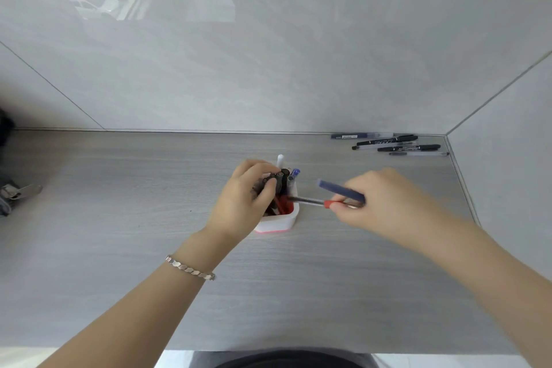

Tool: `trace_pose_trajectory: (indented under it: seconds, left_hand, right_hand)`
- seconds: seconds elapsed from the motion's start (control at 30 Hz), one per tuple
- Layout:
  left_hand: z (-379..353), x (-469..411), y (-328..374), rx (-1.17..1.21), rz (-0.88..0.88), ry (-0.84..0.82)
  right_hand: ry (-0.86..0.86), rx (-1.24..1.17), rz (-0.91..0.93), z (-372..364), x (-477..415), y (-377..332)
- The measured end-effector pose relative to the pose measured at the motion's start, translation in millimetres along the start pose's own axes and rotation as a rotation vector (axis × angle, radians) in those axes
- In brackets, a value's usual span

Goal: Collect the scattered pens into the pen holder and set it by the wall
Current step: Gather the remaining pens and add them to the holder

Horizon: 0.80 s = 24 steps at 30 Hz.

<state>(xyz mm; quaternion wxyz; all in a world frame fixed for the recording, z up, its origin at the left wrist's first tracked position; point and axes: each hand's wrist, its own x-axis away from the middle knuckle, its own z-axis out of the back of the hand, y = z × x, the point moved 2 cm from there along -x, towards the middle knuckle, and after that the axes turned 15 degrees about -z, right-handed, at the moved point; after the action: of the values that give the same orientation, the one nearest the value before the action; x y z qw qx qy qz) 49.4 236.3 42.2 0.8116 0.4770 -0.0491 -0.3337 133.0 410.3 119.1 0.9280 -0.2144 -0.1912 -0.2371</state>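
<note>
Nothing can be read. The pens (388, 145) lying by the wall (268, 75) bear small printed markings on their barrels, but these are too small and blurred to make out.

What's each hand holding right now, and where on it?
Right hand: a blue pen and a red-capped pen, gripped at their rear ends. Left hand: tops of the pens standing in the holder.

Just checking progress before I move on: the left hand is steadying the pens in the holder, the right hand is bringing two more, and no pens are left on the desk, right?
Not quite. The head view shows a group of pens on the desk by the wall. The rest is right.
</note>
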Motion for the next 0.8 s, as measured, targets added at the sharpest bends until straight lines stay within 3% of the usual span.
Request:
trace_pose_trajectory:
  seconds: [0.1,0.3,0.43,0.5,0.63,0.73,0.8]
  left_hand:
    - [0,3,-1,0.068,0.017,-0.001]
    - [1,10,5,0.164,0.029,-0.026]
    - [-2,14,2,0.139,0.022,-0.027]
    - [-1,15,0,0.112,0.006,-0.043]
    - [0,14,-2,0.092,0.004,-0.076]
    - [-1,13,-3,0.085,-0.018,-0.069]
    - [-3,13,-5,0.084,-0.029,-0.062]
  right_hand:
    - [0.098,0.051,0.015,-18,-23,-27]
    - [0.349,-0.089,0.088,-58,-46,-50]
    - [0.115,-0.446,0.011,-69,-40,-38]
    - [0.112,-0.587,0.029,-55,-36,-21]
    - [0.008,-0.493,-0.014,-19,-23,19]
    - [-0.178,-0.710,-0.096,-2,-2,28]
    - [-0.211,-0.678,-0.121,2,5,25]
